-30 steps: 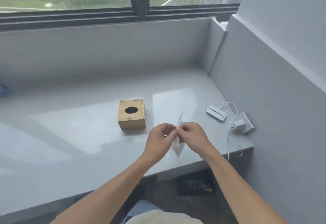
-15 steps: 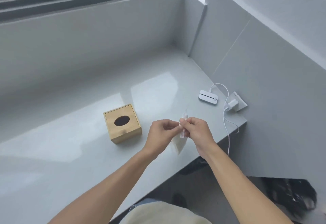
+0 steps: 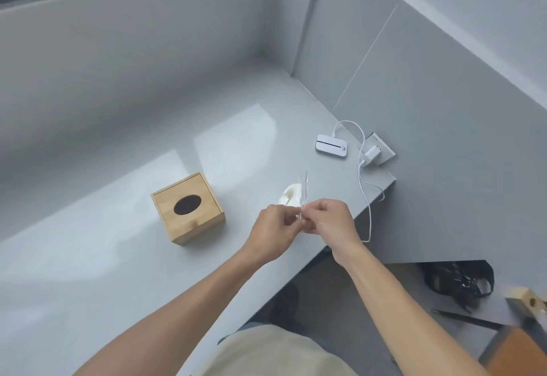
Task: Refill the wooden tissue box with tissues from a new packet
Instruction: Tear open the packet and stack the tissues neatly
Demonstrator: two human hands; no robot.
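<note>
A square wooden tissue box with a dark oval hole in its lid stands on the grey ledge, left of my hands. My left hand and my right hand meet above the ledge's front right part. Both pinch a thin clear plastic tissue packet, held edge-up between the fingertips. Its white content shows just above my left hand. The lower part of the packet is hidden by my fingers.
A small white device lies at the back right, with a white cable running to a charger plug in a wall socket. Grey walls close the ledge at back and right. On the floor lie a dark object and wooden pieces.
The view has tilted further down and the window has left the frame. My hands stay together on the packet, which now shows more of its white side above my left hand.
</note>
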